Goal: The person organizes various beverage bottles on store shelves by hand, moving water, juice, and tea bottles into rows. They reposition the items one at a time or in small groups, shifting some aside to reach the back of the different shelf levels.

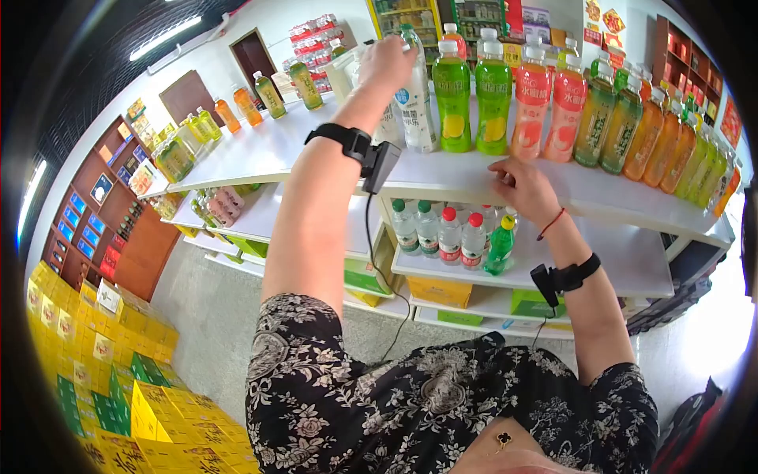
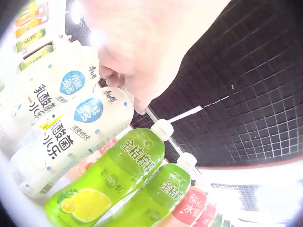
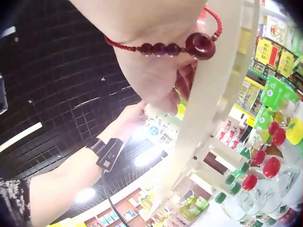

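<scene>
White shelf edge (image 1: 454, 189) is overlapped by a relaxed right hand (image 1: 529, 189); a white-labelled plastic bottle (image 1: 417, 118) is gripped by the left hand (image 1: 387, 63).

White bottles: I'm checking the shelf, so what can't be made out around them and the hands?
Front white bottle: cap hidden by left hand, left wrist view.
Second white bottle: partly covered by left arm, head view.
Right hand: some fingertips hidden by shelf edge, right wrist view.

bright in here where i stand | ceiling tube (image 1: 166, 38) glows at upper left of head view | white glare swamps its right edge | left wrist view bleaches the left hand (image 2: 142, 59) | head view bows, corners black
</scene>
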A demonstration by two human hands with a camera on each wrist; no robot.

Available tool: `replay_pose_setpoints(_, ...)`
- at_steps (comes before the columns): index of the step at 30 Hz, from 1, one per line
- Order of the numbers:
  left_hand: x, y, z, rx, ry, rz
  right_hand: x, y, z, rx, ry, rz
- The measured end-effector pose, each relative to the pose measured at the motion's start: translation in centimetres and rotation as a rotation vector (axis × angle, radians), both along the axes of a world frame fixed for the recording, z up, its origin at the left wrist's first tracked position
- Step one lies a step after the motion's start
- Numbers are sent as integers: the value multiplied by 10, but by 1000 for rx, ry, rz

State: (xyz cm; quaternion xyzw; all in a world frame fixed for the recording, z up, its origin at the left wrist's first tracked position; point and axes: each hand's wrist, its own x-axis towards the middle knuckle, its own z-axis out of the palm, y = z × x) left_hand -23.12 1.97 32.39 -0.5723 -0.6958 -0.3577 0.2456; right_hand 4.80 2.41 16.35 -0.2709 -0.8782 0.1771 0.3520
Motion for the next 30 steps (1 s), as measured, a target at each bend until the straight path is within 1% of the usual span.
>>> replay_pose_setpoints(1, -2, -5, -1, -18, -1, -8, 0, -1, 2, -31, -24, -7)
replay_pose_setpoints(4, -22, -13, -1, 49, -97, -172, -1, -5, 4, -66, -12, -16)
replay_pose_setpoints(7, -37, -37, 6, 36, -71, -228, -2, -5, 1, -59, 15, -17)
replay_pose_setpoints(8, -37, -49, 9, -1, -115, -264, -2, -6, 1, -71, 18, -17)
replay_pose_setpoints(11, -45, -68, 6, -5, -73, -269, -5, -9, 1, -88, 5, -55)
replay_pose_setpoints(12, -53, -67, 3, 23, -19, -294, -5, -9, 0, -80, 9, -65)
replay_pose_setpoints(13, -59, -69, 3, 18, -17, -298, -4, -9, 0, -71, 10, -76)
replay_pose_setpoints(15, -54, -85, 6, -74, -162, -279, -4, -10, 0, -42, 16, -78)
replay_pose_setpoints(20, -75, -82, 3, -84, -96, -286, -5, -10, -2, 11, 6, -96)
replay_pose_setpoints(23, -78, -79, -1, -20, -106, -322, -3, -12, -1, 43, 16, -92)
replay_pose_setpoints(26, -74, -82, 1, -37, -124, -275, -3, -8, -6, 34, 66, -54)
replay_pose_setpoints(28, -64, -90, 4, -116, -169, -206, -2, -6, -7, 27, 86, -19)
replay_pose_setpoints(29, -64, -88, 3, -113, -165, -207, -2, -6, -7, 30, 90, -20)
replay_pose_setpoints(30, -66, -86, -1, -9, -15, -151, -1, -6, -7, 29, 88, -12)
